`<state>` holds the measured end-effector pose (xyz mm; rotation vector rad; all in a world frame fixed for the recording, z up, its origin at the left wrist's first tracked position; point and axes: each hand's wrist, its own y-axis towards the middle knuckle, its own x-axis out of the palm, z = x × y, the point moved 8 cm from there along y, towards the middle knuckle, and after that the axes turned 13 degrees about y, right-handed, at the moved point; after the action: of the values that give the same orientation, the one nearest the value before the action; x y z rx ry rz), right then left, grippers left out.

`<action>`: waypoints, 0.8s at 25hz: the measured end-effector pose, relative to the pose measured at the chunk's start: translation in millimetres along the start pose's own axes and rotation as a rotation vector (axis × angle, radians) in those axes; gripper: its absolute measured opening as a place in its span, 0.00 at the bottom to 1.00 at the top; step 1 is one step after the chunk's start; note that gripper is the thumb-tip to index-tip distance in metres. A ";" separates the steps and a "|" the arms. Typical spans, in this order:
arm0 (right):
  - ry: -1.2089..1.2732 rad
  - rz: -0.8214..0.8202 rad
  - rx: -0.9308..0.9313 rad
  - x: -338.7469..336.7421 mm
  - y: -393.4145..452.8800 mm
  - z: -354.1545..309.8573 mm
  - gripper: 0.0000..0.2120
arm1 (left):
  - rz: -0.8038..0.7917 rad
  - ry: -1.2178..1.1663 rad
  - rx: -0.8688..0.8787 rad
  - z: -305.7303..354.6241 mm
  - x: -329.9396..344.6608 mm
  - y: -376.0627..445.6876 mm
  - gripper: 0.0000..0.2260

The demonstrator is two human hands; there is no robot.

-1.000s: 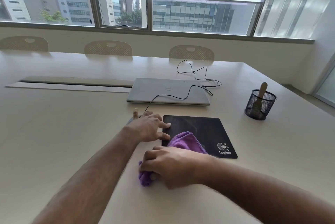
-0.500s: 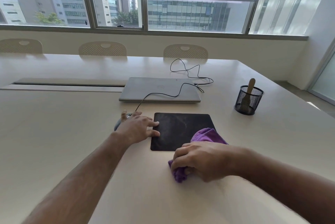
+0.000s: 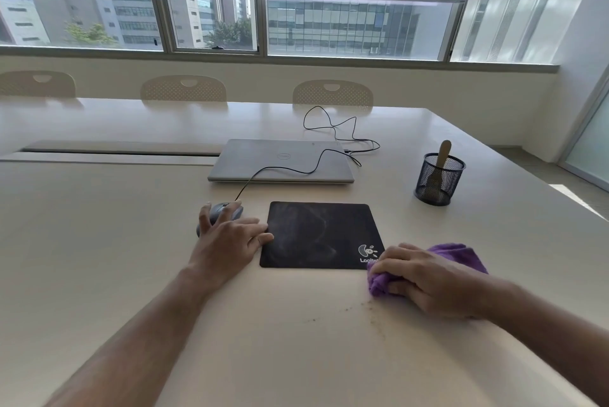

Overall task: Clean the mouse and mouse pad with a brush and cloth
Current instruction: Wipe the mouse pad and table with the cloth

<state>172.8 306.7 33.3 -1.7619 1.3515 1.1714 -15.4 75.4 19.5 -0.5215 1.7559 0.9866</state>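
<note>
A black mouse pad with a white logo lies flat on the pale table, faint smears on its surface. My left hand rests with straight fingers beside the pad's left edge, fingertips touching that edge and the grey wired mouse just behind it. My right hand grips a bunched purple cloth on the table at the pad's near right corner. A wooden-handled brush stands in a black mesh cup at the right.
A shut silver laptop lies behind the pad, with the mouse's black cable looping over and past it. Dark crumbs are scattered on the table near the cloth. Three chair backs line the far edge.
My right hand has dragged the purple cloth rightward off the pad onto the table past its near right corner. The whole pad and its logo now show. My left hand stays by the mouse.
</note>
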 end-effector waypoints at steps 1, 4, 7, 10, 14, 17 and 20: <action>0.044 0.066 0.040 -2.4 -8.2 8.9 0.14 | 0.036 -0.016 -0.012 -1.4 -1.0 -1.1 0.12; 0.203 0.364 0.189 -8.3 -28.7 32.7 0.11 | 0.130 -0.067 -0.064 -5.8 -3.8 -4.6 0.09; 0.304 0.518 0.344 -3.4 -32.0 42.0 0.09 | 0.160 -0.087 -0.088 -8.1 -2.4 -5.1 0.09; 0.385 0.505 0.358 7.1 -20.6 29.5 0.10 | 0.174 -0.096 -0.085 -7.3 -1.3 -5.7 0.12; 0.415 0.492 0.319 21.4 -2.5 -2.4 0.10 | 0.169 -0.114 -0.134 -9.0 -2.7 -9.7 0.13; 0.421 0.485 0.292 31.2 5.9 -26.6 0.10 | 0.108 -0.081 -0.119 -6.3 -3.3 -12.1 0.20; 0.408 0.470 0.295 35.3 9.3 -40.2 0.11 | -0.056 -0.082 -0.080 -0.2 3.3 -13.8 0.20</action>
<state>177.9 254.9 18.2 -1.5618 2.1477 0.7940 -6.8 67.7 11.3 -0.5703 1.6262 1.0285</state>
